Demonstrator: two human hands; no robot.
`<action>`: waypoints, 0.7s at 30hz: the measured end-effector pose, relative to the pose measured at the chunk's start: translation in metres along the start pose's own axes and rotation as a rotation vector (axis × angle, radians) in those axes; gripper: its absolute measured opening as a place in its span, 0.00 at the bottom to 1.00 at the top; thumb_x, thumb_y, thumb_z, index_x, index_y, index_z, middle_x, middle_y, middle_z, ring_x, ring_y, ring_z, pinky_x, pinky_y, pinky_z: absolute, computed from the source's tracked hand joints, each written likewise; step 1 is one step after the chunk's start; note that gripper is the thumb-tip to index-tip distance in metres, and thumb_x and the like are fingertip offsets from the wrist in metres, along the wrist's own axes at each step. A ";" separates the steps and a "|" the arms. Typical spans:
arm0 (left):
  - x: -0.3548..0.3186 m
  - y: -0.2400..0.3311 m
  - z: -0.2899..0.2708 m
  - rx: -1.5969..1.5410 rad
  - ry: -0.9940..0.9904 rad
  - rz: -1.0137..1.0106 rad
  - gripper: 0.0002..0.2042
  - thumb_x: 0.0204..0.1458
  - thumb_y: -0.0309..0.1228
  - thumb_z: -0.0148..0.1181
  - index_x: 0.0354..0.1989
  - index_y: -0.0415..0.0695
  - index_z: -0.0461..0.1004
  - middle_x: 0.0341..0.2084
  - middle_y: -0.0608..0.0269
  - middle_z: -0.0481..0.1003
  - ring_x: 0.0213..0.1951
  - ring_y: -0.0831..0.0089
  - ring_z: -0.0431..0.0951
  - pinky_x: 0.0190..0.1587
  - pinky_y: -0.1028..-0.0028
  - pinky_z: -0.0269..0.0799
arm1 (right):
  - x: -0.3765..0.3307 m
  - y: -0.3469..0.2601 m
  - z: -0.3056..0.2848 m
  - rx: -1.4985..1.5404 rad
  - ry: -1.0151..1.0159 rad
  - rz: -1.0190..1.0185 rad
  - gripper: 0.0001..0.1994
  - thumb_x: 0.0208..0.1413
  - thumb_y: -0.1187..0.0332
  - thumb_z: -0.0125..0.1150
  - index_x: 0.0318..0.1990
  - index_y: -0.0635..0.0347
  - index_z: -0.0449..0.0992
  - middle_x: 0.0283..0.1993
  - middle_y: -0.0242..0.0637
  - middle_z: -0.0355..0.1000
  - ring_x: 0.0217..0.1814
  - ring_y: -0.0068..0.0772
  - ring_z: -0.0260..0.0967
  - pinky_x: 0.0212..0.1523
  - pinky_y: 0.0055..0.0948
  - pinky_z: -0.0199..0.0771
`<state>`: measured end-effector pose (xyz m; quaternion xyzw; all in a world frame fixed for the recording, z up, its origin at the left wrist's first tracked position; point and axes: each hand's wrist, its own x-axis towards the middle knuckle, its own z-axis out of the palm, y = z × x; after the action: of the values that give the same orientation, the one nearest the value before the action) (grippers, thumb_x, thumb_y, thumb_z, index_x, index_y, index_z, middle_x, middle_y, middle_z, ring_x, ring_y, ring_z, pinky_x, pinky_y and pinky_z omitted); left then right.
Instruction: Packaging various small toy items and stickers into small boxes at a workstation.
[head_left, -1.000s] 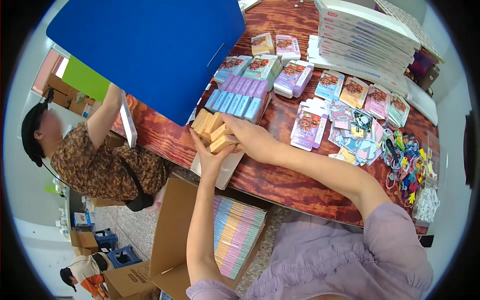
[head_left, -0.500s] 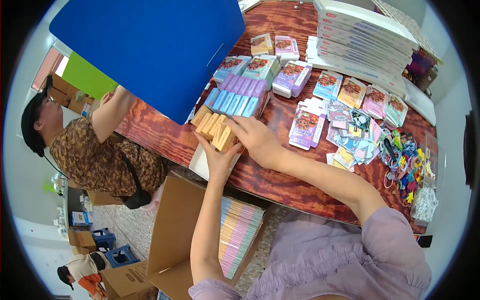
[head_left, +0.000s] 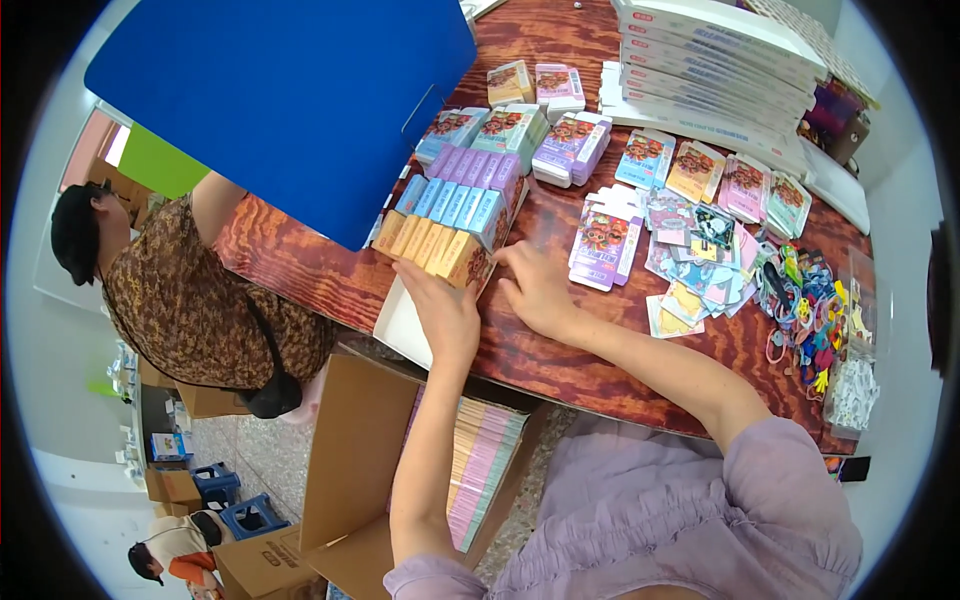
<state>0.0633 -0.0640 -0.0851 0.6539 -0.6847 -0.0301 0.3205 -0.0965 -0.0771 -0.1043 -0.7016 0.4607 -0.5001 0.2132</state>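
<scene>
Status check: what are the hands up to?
Left hand flat against orange boxes. Right hand on table beside them. Blue board overhangs the rows.

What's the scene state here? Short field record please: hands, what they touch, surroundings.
left hand: flat on the near end of the row of small orange cardboard boxes
right hand: palm down on the reddish wooden table, beside that row
behind row: blue boxes, purple boxes
under row: white tray
below table: open brown carton of pastel boxes
co-worker: holds large blue board
</scene>
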 end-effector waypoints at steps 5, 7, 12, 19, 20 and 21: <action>-0.002 0.014 0.000 -0.050 0.058 0.010 0.48 0.52 0.29 0.64 0.69 0.22 0.33 0.68 0.20 0.37 0.71 0.32 0.38 0.73 0.53 0.38 | -0.005 -0.004 0.007 -0.042 -0.166 -0.008 0.16 0.48 0.78 0.57 0.48 0.64 0.70 0.45 0.45 0.68 0.51 0.51 0.64 0.51 0.45 0.67; 0.001 0.024 -0.004 -0.077 0.090 0.014 0.46 0.54 0.31 0.63 0.69 0.22 0.34 0.69 0.22 0.37 0.72 0.33 0.38 0.73 0.52 0.38 | -0.007 0.003 0.004 -0.020 -0.152 -0.017 0.16 0.48 0.78 0.56 0.48 0.64 0.70 0.45 0.45 0.68 0.51 0.51 0.64 0.50 0.45 0.67; 0.010 0.011 -0.010 0.074 -0.011 0.121 0.43 0.60 0.40 0.58 0.72 0.30 0.38 0.72 0.35 0.38 0.74 0.42 0.36 0.73 0.53 0.36 | -0.017 0.006 0.002 -0.041 -0.140 -0.115 0.18 0.47 0.81 0.53 0.49 0.66 0.70 0.44 0.45 0.68 0.49 0.51 0.64 0.49 0.45 0.67; 0.070 -0.041 0.003 -0.514 0.365 -0.222 0.38 0.65 0.49 0.47 0.71 0.30 0.45 0.72 0.37 0.45 0.71 0.47 0.50 0.71 0.59 0.48 | -0.019 0.001 -0.003 -0.051 -0.061 -0.102 0.20 0.50 0.79 0.51 0.53 0.68 0.69 0.42 0.50 0.69 0.46 0.52 0.65 0.47 0.47 0.66; 0.085 -0.058 0.004 -0.492 0.401 -0.306 0.37 0.65 0.49 0.47 0.70 0.30 0.48 0.71 0.36 0.48 0.69 0.47 0.54 0.71 0.60 0.49 | -0.016 -0.002 -0.001 -0.018 -0.056 -0.112 0.19 0.51 0.77 0.51 0.53 0.68 0.68 0.41 0.52 0.70 0.45 0.53 0.66 0.46 0.48 0.67; 0.093 -0.076 0.004 -0.416 0.393 -0.256 0.32 0.64 0.44 0.51 0.65 0.28 0.57 0.65 0.34 0.57 0.66 0.46 0.59 0.68 0.58 0.53 | -0.015 -0.005 0.005 0.026 -0.070 -0.092 0.18 0.52 0.76 0.50 0.52 0.68 0.69 0.39 0.52 0.70 0.43 0.55 0.67 0.46 0.48 0.67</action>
<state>0.1339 -0.1612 -0.0859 0.6486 -0.5008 -0.0828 0.5671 -0.0907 -0.0627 -0.1096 -0.7362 0.4137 -0.4905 0.2151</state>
